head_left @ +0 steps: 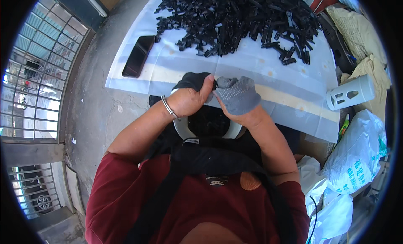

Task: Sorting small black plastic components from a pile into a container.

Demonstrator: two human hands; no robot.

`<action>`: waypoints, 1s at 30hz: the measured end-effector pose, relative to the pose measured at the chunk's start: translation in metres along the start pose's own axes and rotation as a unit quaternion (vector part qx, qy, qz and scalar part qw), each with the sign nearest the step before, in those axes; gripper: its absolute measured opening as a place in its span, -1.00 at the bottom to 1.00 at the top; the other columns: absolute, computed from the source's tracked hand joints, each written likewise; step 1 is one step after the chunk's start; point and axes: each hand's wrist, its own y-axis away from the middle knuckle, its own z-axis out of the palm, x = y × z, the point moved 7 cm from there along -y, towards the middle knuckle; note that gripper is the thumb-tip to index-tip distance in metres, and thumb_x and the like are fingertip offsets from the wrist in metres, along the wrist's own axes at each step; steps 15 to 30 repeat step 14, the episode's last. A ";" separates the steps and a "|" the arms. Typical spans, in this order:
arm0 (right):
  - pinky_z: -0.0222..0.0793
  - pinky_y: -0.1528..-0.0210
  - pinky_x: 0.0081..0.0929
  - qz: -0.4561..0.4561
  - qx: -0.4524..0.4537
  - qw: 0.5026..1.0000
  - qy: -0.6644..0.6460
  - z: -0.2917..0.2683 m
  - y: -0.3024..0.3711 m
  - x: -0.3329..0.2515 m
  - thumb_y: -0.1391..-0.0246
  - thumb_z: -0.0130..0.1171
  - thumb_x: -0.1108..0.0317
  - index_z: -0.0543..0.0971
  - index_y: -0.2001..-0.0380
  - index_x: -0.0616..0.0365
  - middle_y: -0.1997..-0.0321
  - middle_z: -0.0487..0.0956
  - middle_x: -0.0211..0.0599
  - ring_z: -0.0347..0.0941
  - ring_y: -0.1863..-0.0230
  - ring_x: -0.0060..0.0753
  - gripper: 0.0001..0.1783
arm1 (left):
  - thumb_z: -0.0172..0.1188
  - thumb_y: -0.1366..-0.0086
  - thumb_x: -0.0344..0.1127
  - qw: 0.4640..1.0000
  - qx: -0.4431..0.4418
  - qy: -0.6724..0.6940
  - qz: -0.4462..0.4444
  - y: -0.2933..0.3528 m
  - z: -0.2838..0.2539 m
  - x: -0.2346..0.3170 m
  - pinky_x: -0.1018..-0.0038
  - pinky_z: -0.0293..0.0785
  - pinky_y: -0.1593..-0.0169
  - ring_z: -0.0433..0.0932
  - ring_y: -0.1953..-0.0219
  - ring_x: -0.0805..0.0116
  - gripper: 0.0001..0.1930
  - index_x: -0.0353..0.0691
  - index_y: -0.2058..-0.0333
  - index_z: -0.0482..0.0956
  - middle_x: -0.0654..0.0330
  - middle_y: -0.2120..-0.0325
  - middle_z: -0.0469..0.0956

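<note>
My left hand [191, 90], in a black glove that leaves the thumb bare, is closed with its thumb up. My right hand [238, 95] wears a grey dotted glove and is closed too. The two meet over the near edge of the table, and a small black plastic part [215, 84] shows between them; the fingers hide most of it. Below the hands, at my lap, a white round tub [181, 128] is partly covered by my wrists, and its inside looks dark. A large heap of black plastic parts [235, 21] covers the far side of the table.
A dark phone [138, 56] lies at the table's left on the flowered cloth [168, 67]. At the right edge a pale cylinder with cut-outs [351, 92] lies tilted. White plastic bags [357, 151] crowd the right side. A barred window [35, 76] stands left.
</note>
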 end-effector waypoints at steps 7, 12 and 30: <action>0.28 0.27 -0.29 0.108 0.009 0.992 0.060 -0.016 0.015 0.044 -0.02 0.05 0.12 0.52 0.36 0.17 0.43 0.51 -0.19 0.39 0.39 -0.10 -0.69 | -0.08 -0.24 -0.07 0.950 -0.244 0.089 -0.171 0.037 0.022 -0.053 0.32 0.38 0.35 0.48 0.45 0.03 -0.65 -0.27 0.40 0.50 -0.02 0.53 0.51; 0.27 0.28 -0.29 0.173 0.004 0.981 0.093 -0.012 0.033 0.059 -0.03 0.04 0.11 0.52 0.34 0.15 0.47 0.49 -0.14 0.38 0.41 -0.10 -0.68 | 0.06 -0.11 -0.17 0.926 -0.310 -0.213 -0.028 0.058 0.080 -0.130 0.31 0.37 0.16 0.47 0.27 0.04 -0.71 -0.25 0.28 0.49 0.00 0.37 0.52; 0.27 0.28 -0.29 0.160 0.006 0.982 0.096 -0.008 0.041 0.060 -0.03 0.04 0.11 0.52 0.33 0.14 0.48 0.49 -0.12 0.38 0.41 -0.10 -0.68 | 0.10 -0.06 -0.14 0.901 -0.335 -0.267 -0.070 0.047 0.099 -0.150 0.31 0.32 0.05 0.43 0.16 0.06 -0.67 -0.23 0.25 0.49 -0.04 0.26 0.48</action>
